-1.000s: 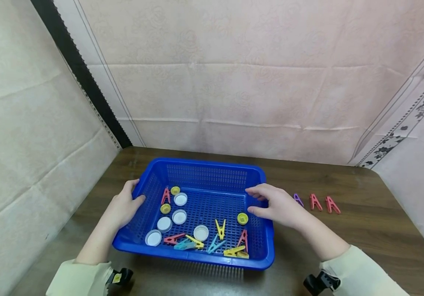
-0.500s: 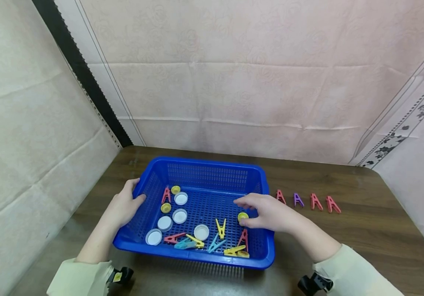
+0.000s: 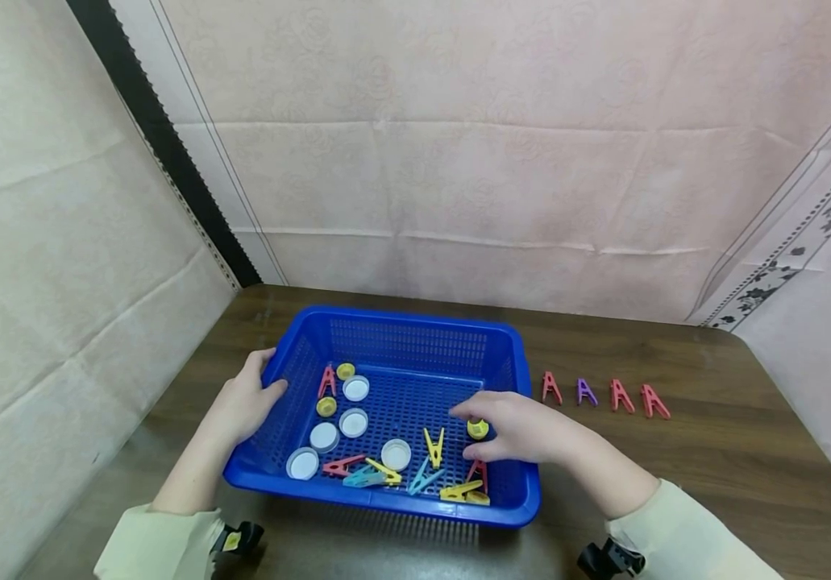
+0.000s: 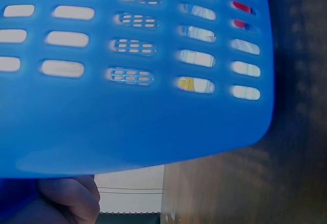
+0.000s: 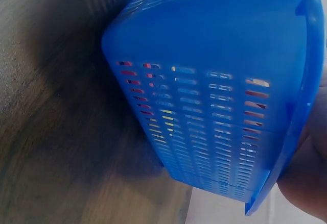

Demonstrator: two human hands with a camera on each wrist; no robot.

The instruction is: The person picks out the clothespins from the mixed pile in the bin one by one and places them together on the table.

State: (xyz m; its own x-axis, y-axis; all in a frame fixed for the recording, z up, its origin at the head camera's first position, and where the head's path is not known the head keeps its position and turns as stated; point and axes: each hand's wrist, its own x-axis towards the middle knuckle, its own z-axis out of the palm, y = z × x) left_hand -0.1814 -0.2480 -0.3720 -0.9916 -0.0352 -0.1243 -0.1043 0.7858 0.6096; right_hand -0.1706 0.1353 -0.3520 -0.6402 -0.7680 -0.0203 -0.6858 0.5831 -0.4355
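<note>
A blue plastic basket [image 3: 415, 316] is tilted on the table. My left hand [image 3: 241, 403] grips its left rim, with the thumb inside the wall; in the left wrist view, curled fingers [image 4: 71, 198] show beside the rim. My right hand [image 3: 520, 427] reaches over the right rim into the basket, thumb and fingers apart around a yellow bottle cap [image 3: 478, 429]. Contact with the cap cannot be made out. Just below the thumb lies a red clothespin [image 3: 476, 474], partly covered by the hand. A yellow clothespin [image 3: 434, 447] lies to the left of it.
White caps [image 3: 396, 455], more yellow caps [image 3: 326, 407] and blue clothespins [image 3: 425, 477] lie in the basket. On the table to the right, a purple clothespin [image 3: 586, 392] stands in a row with red clothespins [image 3: 621, 396]. Patterned cloth [image 3: 459, 201] hangs behind the table.
My right hand has moved left and down, further into the basket over the yellow cap. A red clothespin on the table has come out from behind it. The left hand stays on the rim.
</note>
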